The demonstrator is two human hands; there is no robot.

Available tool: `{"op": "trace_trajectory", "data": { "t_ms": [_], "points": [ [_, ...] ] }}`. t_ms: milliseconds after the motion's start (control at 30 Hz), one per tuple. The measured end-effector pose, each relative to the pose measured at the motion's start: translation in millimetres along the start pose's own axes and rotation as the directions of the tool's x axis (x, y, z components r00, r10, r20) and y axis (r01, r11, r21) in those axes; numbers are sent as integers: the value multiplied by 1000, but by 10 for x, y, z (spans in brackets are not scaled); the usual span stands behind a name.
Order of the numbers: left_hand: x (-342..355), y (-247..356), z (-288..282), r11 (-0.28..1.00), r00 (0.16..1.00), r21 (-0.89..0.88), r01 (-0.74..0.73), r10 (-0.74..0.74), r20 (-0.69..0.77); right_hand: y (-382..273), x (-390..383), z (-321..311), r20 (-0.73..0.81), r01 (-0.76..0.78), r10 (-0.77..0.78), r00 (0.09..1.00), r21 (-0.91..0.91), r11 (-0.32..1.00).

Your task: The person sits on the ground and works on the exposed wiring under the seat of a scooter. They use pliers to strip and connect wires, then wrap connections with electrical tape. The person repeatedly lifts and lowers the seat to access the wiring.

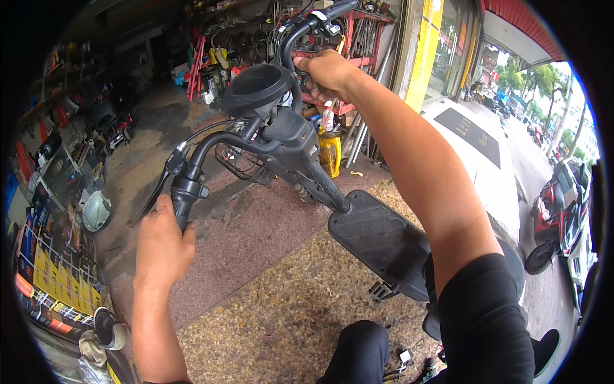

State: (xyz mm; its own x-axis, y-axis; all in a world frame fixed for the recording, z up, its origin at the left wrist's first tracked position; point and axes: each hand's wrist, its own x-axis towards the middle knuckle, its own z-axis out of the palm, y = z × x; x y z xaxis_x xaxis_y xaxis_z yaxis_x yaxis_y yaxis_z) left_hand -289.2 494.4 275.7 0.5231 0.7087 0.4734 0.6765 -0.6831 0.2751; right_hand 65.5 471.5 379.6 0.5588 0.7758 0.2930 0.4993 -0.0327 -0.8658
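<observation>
A black electric scooter [300,153] stands in front of me, its handlebar [220,138] turned at an angle. My left hand [165,240] is wrapped round the left grip [184,200], beneath the brake lever [152,200]. At the far side of the round display [257,83], my right hand [325,75] is closed against the right-hand part of the bar. Its fingertips are partly hidden, and what they hold cannot be made out. The right grip [339,9] is free above it. Below the steering column lies the black footboard [380,240].
A yellow container [329,153] and a red rack [358,45] stand beyond the scooter. Stacked boxes [57,262] and a pale helmet [96,211] are on the left. A white panel [476,153] stands to the right, with a parked red scooter [556,208] outside.
</observation>
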Motion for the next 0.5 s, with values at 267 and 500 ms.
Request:
{"op": "trace_trajectory", "data": {
  "t_ms": [267,500],
  "points": [
    [0,-212,158,994,998,-94,-54,50,-49,-317,-1409,-1037,284,268,-121,951,-566,779],
    [289,-751,356,982,976,47,-185,189,-107,410,-3933,-2095,0,31,-62,998,-865,502]
  ]
}}
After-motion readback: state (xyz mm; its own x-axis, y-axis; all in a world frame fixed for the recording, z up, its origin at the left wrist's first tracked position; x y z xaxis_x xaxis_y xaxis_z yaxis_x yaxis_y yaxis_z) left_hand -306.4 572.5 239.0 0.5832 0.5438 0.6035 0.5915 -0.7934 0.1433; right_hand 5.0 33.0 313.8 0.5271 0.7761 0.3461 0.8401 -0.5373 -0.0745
